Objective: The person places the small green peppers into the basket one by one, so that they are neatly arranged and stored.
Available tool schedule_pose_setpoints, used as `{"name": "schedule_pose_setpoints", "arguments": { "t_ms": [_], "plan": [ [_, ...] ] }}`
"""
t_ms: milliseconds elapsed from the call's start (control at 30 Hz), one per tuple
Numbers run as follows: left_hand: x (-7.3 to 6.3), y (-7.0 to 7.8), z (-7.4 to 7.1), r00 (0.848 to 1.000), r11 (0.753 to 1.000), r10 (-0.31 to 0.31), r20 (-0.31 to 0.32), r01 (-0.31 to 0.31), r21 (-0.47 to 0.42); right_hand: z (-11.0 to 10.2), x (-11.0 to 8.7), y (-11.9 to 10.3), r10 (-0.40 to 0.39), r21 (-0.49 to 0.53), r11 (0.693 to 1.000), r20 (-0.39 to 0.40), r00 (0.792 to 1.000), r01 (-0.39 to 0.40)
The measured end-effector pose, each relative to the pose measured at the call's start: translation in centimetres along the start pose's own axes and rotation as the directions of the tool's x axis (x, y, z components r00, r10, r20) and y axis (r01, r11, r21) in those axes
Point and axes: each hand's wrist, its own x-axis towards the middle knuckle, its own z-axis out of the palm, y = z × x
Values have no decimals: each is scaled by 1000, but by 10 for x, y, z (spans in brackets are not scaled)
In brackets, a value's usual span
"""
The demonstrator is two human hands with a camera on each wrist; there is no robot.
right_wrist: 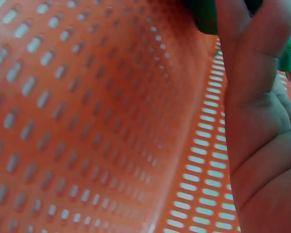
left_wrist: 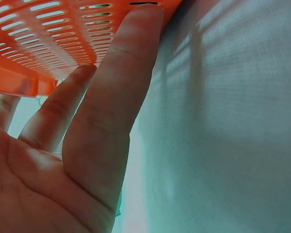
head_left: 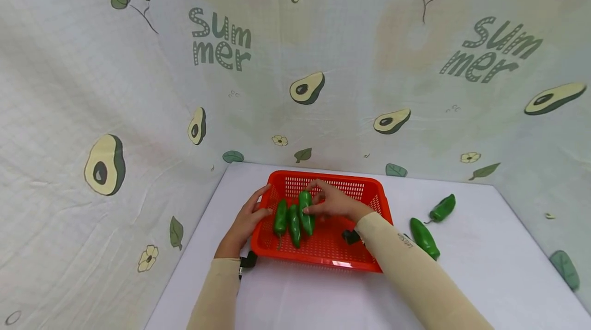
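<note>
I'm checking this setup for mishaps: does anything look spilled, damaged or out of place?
Nothing looks spilled or visibly damaged. The red basket stands upright on the table, and the green pepper in the right hand looks whole. Only two loose peppers might seem stray, lying outside the basket, to its right.

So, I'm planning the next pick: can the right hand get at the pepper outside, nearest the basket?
Probably not right away: the right hand holds another pepper inside the basket. Once free, likely yes; the outside pepper lies in the open beside the right sleeve.
</note>
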Motion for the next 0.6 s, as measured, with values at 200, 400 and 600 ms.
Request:
{"name": "schedule_pose_setpoints", "arguments": {
  "t_ms": [200,400,600],
  "plan": [
    [0,1,1,1000,1000,-8,-10,8,10,4,1,3,-10,-41,999,8,1000,11],
    [0,0,0,1000,1000,-7,-18,7,21,4,1,6,2,-63,998,-12,1000,-3],
    [0,1,1,1000,1000,-4,-19,5,21,4,2,10,19,-98,995,-2,1000,-19]
  ]
}}
